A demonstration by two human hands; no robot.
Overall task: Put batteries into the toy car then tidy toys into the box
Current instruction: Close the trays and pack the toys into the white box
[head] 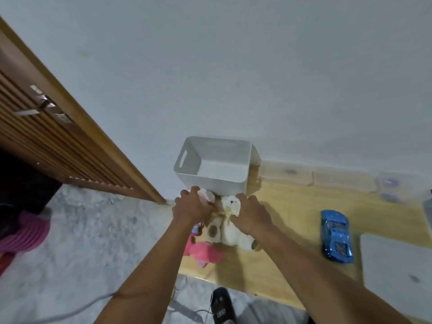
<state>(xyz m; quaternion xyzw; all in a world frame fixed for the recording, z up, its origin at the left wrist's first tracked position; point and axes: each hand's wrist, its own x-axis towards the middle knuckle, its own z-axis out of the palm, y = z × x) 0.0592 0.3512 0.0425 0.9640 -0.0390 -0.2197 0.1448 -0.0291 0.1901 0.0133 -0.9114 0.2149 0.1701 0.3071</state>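
The left hand (190,208) curls round a pale toy (207,195) and the right hand (251,215) grips the white bear (230,204), both just near of the white box (210,181). The blue toy car (336,235) lies well apart to the right.

White box (211,181), cream plush bear (231,206), pink plush (205,252), blue toy car (336,235)

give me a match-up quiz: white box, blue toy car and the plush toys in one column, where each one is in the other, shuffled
Things:
1. white box
2. blue toy car
3. plush toy pile

Places:
a. gripped between the left hand and the right hand
b. against the wall, open top, beyond both hands
c. lying alone on the wooden table, to the right of the right hand

Pairs: 1-b, 2-c, 3-a
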